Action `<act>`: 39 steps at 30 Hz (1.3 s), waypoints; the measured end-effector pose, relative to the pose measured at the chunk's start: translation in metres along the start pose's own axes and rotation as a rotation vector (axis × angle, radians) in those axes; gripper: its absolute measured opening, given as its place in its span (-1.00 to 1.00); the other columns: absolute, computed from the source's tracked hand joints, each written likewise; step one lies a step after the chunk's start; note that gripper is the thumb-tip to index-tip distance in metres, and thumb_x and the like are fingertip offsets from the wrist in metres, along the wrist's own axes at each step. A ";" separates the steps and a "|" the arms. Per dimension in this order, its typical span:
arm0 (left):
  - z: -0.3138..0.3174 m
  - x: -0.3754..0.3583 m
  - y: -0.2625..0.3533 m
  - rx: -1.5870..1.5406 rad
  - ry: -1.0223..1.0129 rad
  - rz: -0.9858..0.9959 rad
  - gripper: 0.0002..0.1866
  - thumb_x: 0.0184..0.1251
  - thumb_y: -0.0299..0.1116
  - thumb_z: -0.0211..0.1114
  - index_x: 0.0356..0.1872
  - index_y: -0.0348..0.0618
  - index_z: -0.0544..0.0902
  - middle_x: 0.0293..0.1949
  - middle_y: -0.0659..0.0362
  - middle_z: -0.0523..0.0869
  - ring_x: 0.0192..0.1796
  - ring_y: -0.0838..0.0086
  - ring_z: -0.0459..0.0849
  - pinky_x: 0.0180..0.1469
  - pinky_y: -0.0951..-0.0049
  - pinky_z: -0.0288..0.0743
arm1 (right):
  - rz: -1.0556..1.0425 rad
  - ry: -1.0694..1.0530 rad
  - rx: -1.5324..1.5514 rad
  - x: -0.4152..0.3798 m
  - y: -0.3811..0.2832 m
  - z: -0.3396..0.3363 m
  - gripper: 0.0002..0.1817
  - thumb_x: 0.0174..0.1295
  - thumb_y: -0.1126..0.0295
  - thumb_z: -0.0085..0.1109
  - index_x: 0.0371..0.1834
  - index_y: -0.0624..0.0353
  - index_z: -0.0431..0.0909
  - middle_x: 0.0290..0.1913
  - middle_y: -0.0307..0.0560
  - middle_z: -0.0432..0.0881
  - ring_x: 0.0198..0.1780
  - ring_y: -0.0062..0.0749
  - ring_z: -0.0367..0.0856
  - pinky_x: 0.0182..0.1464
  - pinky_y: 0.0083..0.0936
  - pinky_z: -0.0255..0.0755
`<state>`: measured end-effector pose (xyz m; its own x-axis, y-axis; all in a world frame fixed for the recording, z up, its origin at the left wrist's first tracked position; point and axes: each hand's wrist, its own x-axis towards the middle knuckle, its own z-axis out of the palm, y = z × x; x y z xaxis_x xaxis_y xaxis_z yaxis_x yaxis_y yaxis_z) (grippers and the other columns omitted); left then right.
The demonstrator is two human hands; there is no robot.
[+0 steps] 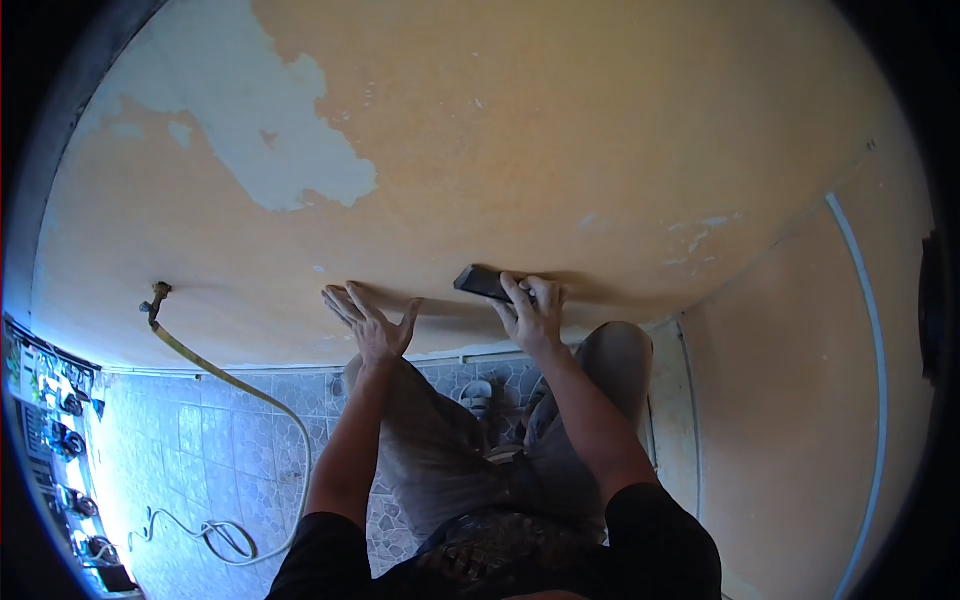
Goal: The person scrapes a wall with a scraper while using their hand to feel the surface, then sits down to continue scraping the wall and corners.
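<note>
My right hand (534,312) is closed around a black sanding block (480,281), holding it against the low part of the orange-painted wall (560,150). The block's underside is hidden against the wall. To the left, my left hand (376,326) rests with fingers spread and thumb out, at the same wall and holding nothing. Above my left hand, a large pale patch (260,130) shows where the orange paint is gone. Smaller pale scuffs (700,232) lie up and right of the block.
A brass tap (156,298) sticks out of the wall at left, with a yellowish hose (240,383) running down and coiling on the tiled floor (220,430). My bent knees are close to the wall. A side wall (790,380) with a pale vertical pipe (872,330) stands at right.
</note>
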<state>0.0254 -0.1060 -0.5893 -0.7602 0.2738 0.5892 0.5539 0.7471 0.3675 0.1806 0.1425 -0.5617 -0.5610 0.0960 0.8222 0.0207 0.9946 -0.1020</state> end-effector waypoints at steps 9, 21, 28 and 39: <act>0.000 -0.007 -0.005 -0.006 -0.074 0.095 0.54 0.03 0.36 0.57 0.63 -0.40 -0.35 0.51 -0.69 -0.47 0.55 -0.68 -0.49 0.47 -0.64 -0.36 | 0.917 0.741 0.187 0.014 0.068 0.001 -0.30 0.51 0.21 0.25 0.54 0.28 0.15 0.08 0.06 0.50 0.01 -0.21 0.56 0.10 -0.24 0.52; -0.030 0.018 -0.025 -0.024 0.122 0.278 0.52 0.01 0.06 0.71 0.66 -0.24 -0.38 0.60 -0.46 -0.50 0.64 -0.43 -0.51 0.48 -0.61 -0.37 | 0.955 0.794 0.441 0.033 0.061 -0.016 -0.32 0.49 0.20 0.26 0.49 0.37 0.22 0.11 0.16 0.42 0.01 -0.13 0.46 0.15 -0.17 0.40; -0.002 0.006 0.033 -0.062 0.138 0.250 0.43 0.12 0.21 0.59 0.68 -0.17 -0.32 0.58 -0.51 -0.48 0.59 -0.57 -0.48 0.41 -0.70 -0.37 | 0.373 0.321 0.153 -0.009 -0.015 0.026 -0.32 0.24 0.22 0.49 0.34 0.31 0.45 -0.06 0.19 0.53 -0.03 0.10 0.49 0.07 0.02 0.34; 0.016 0.010 0.128 -0.268 0.221 0.083 0.37 0.23 0.18 0.49 0.66 -0.27 -0.39 0.61 -0.46 -0.46 0.64 -0.43 -0.48 0.50 -0.54 -0.41 | 0.694 0.694 0.317 0.033 0.041 -0.012 -0.28 0.35 0.25 0.42 0.45 0.34 0.28 0.09 0.25 0.45 0.05 0.06 0.45 0.05 -0.11 0.44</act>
<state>0.0830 0.0016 -0.5478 -0.6332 0.1677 0.7556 0.7025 0.5343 0.4702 0.1733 0.1867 -0.5319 0.0947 0.7469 0.6582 -0.1179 0.6649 -0.7376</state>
